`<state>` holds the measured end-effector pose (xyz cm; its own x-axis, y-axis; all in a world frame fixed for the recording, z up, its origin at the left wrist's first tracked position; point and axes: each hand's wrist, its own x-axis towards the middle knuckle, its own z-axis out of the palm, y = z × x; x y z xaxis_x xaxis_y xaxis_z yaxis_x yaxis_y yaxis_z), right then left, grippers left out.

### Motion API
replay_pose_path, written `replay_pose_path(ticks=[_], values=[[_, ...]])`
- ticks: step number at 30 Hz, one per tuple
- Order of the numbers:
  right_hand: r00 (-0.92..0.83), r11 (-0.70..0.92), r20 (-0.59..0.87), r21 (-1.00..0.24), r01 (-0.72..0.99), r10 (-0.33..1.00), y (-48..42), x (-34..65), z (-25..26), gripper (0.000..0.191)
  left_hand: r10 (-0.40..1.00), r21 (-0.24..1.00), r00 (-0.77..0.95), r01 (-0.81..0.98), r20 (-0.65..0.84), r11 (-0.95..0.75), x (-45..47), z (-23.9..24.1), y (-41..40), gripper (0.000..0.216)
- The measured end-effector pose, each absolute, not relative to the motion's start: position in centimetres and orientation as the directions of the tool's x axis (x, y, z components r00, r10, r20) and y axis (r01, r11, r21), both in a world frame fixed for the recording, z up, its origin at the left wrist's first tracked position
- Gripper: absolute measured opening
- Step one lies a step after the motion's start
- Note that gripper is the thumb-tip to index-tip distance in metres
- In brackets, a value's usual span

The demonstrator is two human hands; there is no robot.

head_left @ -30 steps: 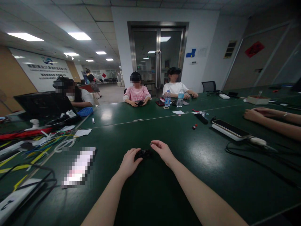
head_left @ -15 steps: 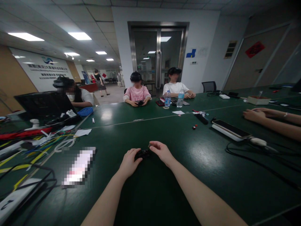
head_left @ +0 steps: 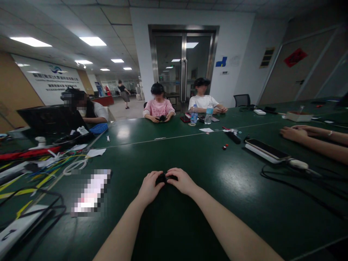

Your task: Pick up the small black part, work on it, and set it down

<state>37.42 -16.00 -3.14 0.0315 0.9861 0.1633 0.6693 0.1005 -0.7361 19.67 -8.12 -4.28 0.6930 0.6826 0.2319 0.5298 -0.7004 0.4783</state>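
Observation:
A small black object [head_left: 162,178] rests on the green table in front of me, largely hidden by my fingers; its exact kind cannot be made out. From its left side my left hand [head_left: 150,187] grips it between thumb and fingers. My right hand [head_left: 182,181] is on the object's right side, fingers curled over its top and thumb below. The two hands' fingertips nearly meet above it.
A lit phone [head_left: 92,192] lies left of my arms, near tangled cables [head_left: 40,181]. On the right are a dark phone on a white block [head_left: 268,150], black cables and another person's hands [head_left: 295,134]. Farther back stand two water bottles [head_left: 208,114], with people seated beyond.
My right hand has moved left and its fingers have come down onto the black object, covering more of it. My left hand has stayed in place.

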Motion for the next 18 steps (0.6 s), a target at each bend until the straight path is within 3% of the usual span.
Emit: replay_pose_path(ticks=[18], values=[[0.037,0.082,0.144,-0.737,0.671,0.989,-16.41,37.13,-3.15,0.025,0.732,0.496,0.664,0.588,0.156,-0.639,19.4,-3.66,-8.58,0.045]])
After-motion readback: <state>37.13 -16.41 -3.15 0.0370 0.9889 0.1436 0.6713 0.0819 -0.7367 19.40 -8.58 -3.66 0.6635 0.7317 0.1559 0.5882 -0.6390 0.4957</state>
